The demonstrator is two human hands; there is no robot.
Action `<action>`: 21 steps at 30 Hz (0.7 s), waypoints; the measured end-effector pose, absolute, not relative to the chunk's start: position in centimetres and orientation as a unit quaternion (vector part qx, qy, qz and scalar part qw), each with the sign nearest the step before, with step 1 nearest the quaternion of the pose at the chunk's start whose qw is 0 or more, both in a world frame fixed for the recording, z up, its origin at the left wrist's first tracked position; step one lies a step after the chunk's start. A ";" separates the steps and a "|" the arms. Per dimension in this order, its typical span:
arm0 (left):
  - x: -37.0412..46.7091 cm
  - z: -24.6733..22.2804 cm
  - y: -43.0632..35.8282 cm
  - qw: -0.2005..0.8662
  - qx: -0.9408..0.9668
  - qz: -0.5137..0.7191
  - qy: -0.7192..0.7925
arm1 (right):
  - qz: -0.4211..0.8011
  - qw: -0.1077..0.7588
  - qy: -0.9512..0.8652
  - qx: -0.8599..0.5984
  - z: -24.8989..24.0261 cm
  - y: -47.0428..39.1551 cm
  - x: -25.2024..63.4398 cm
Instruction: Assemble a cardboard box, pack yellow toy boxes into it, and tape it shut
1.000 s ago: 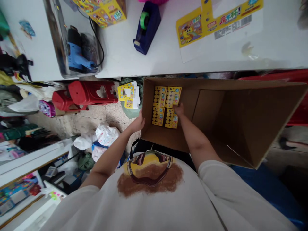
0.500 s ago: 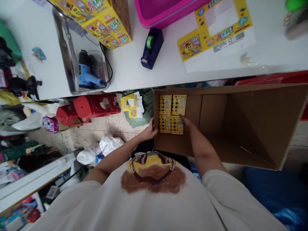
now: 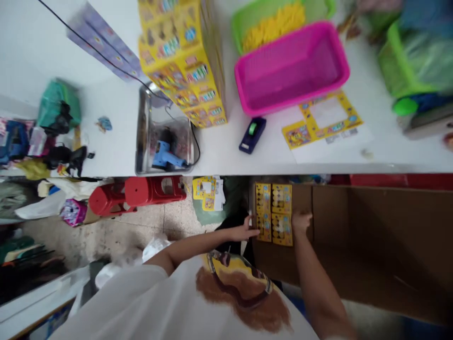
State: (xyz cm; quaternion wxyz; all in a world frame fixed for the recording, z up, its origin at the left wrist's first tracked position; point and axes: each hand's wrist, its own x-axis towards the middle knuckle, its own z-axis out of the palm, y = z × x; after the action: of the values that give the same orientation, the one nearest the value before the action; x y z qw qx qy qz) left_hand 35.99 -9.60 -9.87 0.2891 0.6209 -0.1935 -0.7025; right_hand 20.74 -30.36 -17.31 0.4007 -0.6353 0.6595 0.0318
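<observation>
I see 4 yellow boxes, long axes pointing away, close between my left fingers, grasping the carton, and right fingers, grip unclear.

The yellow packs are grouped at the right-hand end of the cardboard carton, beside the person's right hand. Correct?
Not quite: the head view shows the yellow packs grouped at the left-hand end of the cardboard carton, beside the right hand.
</observation>
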 end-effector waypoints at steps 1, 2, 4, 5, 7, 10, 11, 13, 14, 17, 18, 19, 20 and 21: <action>37.5 -9.5 -10.5 0.280 0.639 -0.682 -0.220 | 0.001 0.382 0.673 -0.633 -15.9 -30.3 22.0; 39.5 -8.7 -11.7 0.284 0.659 -0.652 -0.246 | -0.034 0.372 0.677 -0.634 -14.4 -30.2 23.2; 45.7 -6.0 -14.2 0.316 0.714 -0.553 -0.291 | -0.100 0.373 0.651 -0.653 -11.8 -29.5 25.1; 49.7 -4.0 -15.4 0.340 0.747 -0.482 -0.308 | -0.131 0.381 0.628 -0.665 -10.6 -29.2 25.7; 59.1 0.9 -17.5 0.387 0.814 -0.305 -0.307 | -0.172 0.398 0.591 -0.680 -8.8 -28.6 26.3; 73.4 7.8 -19.6 0.414 0.848 -0.038 -0.328 | -0.200 0.431 0.570 -0.670 -6.8 -28.5 26.5; 77.4 9.5 -20.1 0.407 0.839 0.051 -0.358 | -0.209 0.448 0.563 -0.662 -6.3 -28.7 26.6; 83.3 11.5 -21.0 0.397 0.808 0.103 -0.423 | -0.227 0.483 0.550 -0.643 -5.2 -29.1 26.8; 85.2 11.8 -21.3 0.398 0.794 0.089 -0.451 | -0.229 0.499 0.544 -0.635 -4.7 -29.3 27.1; 87.1 11.2 -21.7 0.433 0.768 0.024 -0.471 | -0.198 0.541 0.528 -0.624 -3.0 -29.7 28.9; 87.0 10.7 -21.6 0.451 0.767 0.024 -0.455 | -0.183 0.551 0.518 -0.627 -2.4 -29.7 29.7; 86.6 10.2 -21.4 0.469 0.769 0.036 -0.434 | -0.171 0.561 0.502 -0.635 -1.8 -29.7 30.7; 86.2 9.8 -21.2 0.483 0.771 0.052 -0.413 | -0.161 0.570 0.481 -0.647 -1.1 -29.6 31.7; 85.9 9.5 -21.0 0.492 0.771 0.062 -0.399 | -0.151 0.580 0.455 -0.659 -0.5 -29.4 32.8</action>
State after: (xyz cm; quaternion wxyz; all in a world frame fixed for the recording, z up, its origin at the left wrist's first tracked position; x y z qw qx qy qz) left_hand 85.89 -21.00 9.45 0.4919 0.7714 -0.3989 0.0625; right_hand 32.80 -29.44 -0.46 0.5797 -0.6591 0.4545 -0.1514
